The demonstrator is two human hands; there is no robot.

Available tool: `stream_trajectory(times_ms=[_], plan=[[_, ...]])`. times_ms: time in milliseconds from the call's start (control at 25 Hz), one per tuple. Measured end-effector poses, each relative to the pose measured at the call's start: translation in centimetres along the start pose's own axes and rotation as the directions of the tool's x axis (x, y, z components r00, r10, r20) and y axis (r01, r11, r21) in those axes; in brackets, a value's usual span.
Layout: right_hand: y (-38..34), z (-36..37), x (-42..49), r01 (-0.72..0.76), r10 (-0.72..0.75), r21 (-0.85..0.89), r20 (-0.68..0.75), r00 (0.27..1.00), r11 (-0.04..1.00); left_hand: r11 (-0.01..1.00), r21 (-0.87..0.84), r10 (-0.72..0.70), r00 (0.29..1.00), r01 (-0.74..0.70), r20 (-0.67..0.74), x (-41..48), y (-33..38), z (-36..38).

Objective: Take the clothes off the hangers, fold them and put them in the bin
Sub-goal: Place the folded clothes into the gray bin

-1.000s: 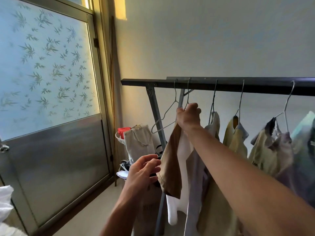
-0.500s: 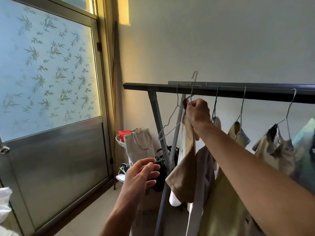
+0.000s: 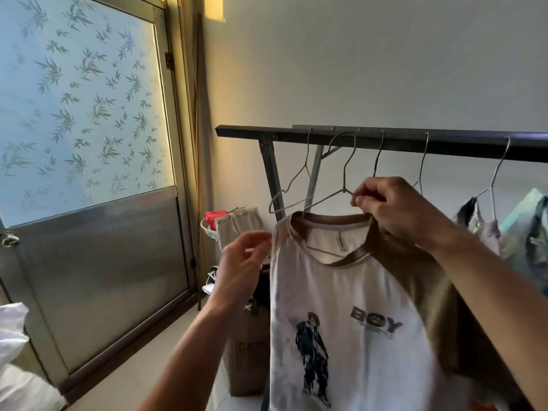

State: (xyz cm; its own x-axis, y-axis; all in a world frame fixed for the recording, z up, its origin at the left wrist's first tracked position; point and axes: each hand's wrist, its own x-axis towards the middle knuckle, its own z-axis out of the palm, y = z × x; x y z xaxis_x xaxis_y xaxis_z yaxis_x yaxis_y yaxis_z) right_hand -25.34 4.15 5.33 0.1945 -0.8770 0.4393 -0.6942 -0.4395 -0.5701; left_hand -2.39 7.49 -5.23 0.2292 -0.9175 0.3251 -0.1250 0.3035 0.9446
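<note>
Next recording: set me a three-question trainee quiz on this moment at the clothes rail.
1. Multiple choice: the right hand grips A) a door knob, B) the thin wire hanger carrying the white brown-sleeved T-shirt, C) a cardboard box.
2. True or false: an empty grey wire hanger hangs on the dark metal rail.
3. Fill in: the word printed on the T-shirt is ___.
Key: 1 B; 2 true; 3 BOY.

Frosted leaf-patterned door [image 3: 86, 114] meets pale wall [image 3: 355, 69]; floor [image 3: 142, 366] perhaps tiled
</note>
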Motion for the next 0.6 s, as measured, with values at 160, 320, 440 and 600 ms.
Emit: stream_trajectory(times_ms=[160, 320, 440, 600], plan=[[-0.2, -0.9, -1.7, 0.068, -0.073, 0.071, 0.059, 0.996, 0.995, 0.950, 0.265, 0.155, 0.986, -0.164, 0.056, 0.2, -0.1, -1.4], [-0.2, -0.8, -2.6, 0.084, -0.092, 0.159, 0.048, 0.995, 0.984, 0.931, 0.200, 0.281, 0.949, -0.305, 0.140, -1.2, 0.2, -2.7], [-0.5, -0.3, -3.1, 0.097, -0.111, 0.191, 0.063, 0.992, 0.977, 0.897, 0.194, 0.394, 0.917, -0.398, 0.061, -1.9, 0.9, -3.3], [-1.4, 1.1, -3.8, 0.186, -0.203, 0.271, 0.037, 0.978, 0.945, 0.894, 0.169, 0.412, 0.909, -0.416, 0.058, -2.4, 1.7, -4.1]])
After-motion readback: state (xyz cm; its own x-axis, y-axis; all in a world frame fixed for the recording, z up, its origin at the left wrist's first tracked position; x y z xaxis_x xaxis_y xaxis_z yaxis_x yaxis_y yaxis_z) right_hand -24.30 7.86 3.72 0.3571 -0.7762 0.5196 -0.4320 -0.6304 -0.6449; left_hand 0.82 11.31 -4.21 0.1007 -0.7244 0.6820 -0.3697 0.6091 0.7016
